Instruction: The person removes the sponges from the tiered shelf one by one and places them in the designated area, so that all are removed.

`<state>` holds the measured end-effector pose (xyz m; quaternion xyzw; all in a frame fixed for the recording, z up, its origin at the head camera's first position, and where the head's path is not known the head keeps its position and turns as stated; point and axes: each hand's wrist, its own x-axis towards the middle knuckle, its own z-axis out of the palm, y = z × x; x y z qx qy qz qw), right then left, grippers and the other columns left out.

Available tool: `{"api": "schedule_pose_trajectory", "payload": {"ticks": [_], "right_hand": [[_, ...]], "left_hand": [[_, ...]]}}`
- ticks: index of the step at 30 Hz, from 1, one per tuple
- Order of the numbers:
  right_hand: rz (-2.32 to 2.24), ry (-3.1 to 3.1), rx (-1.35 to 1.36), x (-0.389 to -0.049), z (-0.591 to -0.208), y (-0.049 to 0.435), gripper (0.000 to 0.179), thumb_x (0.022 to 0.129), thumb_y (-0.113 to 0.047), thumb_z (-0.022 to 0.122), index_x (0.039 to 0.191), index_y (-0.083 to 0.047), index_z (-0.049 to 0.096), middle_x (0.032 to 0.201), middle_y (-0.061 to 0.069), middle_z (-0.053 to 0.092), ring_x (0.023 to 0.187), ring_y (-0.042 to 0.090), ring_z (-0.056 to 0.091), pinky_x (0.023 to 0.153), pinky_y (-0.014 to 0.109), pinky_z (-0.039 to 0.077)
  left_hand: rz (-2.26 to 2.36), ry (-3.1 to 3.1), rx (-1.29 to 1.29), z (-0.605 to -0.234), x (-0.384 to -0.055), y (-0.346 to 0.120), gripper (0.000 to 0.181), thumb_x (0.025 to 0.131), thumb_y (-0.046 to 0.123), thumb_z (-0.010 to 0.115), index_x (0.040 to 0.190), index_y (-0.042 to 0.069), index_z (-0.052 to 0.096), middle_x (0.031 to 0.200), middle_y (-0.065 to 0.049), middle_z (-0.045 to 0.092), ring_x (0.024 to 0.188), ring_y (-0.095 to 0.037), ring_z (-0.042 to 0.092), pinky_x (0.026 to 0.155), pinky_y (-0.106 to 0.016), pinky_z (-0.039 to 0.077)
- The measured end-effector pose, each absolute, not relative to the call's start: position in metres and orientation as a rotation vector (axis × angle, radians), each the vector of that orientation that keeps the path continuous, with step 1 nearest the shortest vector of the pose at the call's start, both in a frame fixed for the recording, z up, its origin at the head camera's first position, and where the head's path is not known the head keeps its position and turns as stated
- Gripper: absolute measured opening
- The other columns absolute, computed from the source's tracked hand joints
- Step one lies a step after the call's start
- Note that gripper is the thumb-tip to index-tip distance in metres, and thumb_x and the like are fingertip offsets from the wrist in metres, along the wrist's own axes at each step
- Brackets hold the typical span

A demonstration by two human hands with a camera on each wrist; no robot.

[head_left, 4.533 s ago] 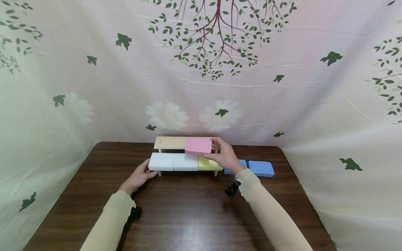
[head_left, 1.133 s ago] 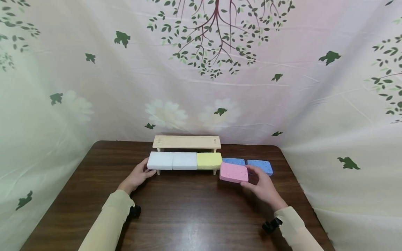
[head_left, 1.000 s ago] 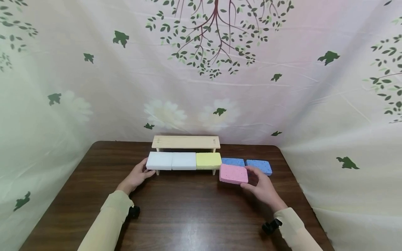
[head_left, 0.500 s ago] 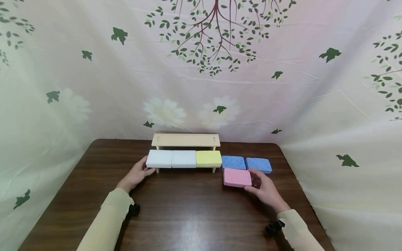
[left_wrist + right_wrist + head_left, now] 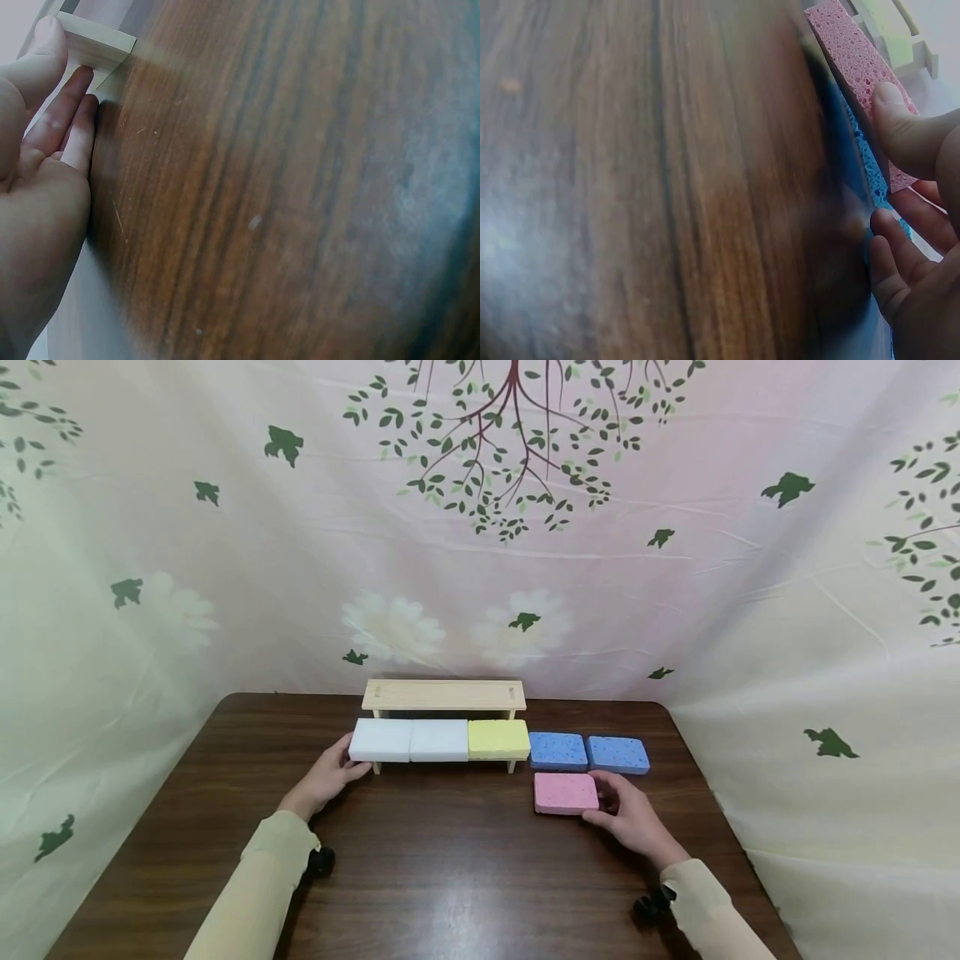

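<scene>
The pink sponge (image 5: 566, 793) lies flat on the desk (image 5: 450, 868), just in front of the right end of the wooden two-step rack (image 5: 444, 696) and near two blue sponges (image 5: 558, 751). The right hand (image 5: 628, 814) pinches its right edge between thumb and curled fingers. The left hand (image 5: 327, 775), fingers nearly straight, rests against the rack's left end beside the white sponges (image 5: 409, 739).

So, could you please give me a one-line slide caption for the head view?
Right hand holds pink sponge on the table; left hand steadies the wooden rack.
</scene>
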<state>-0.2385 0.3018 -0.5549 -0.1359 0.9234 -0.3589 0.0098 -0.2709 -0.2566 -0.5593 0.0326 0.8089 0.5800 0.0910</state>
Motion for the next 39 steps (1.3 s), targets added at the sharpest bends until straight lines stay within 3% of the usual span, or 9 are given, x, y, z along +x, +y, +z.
{"api": "schedule_pose_trajectory", "payload": {"ticks": [11,39], "right_hand": [[-1.044,2.868,-0.435,-0.245,-0.553,0.303,0.069,0.088,-0.019,0.088,0.147,-0.006,0.055,0.132,0.012,0.066,0.109,0.025,0.064,0.096,0.05,0.056],[-0.892,2.881,-0.391,-0.253,-0.552,0.299,0.072,0.088,-0.022,0.087,0.15,-0.006,0.052,0.137,0.016,0.061,0.108,0.026,0.06,0.099,0.054,0.056]], "left_hand": [[1.714,2.415,0.104,-0.567,-0.273,-0.258,0.079,0.103,0.008,0.068,0.167,0.005,0.021,0.171,-0.023,0.025,0.157,-0.042,0.024,0.125,-0.057,0.025],[1.735,2.404,0.092,-0.569,-0.275,-0.259,0.079,0.102,0.008,0.069,0.167,0.007,0.023,0.171,-0.02,0.025,0.158,-0.039,0.021,0.126,-0.057,0.023]]}}
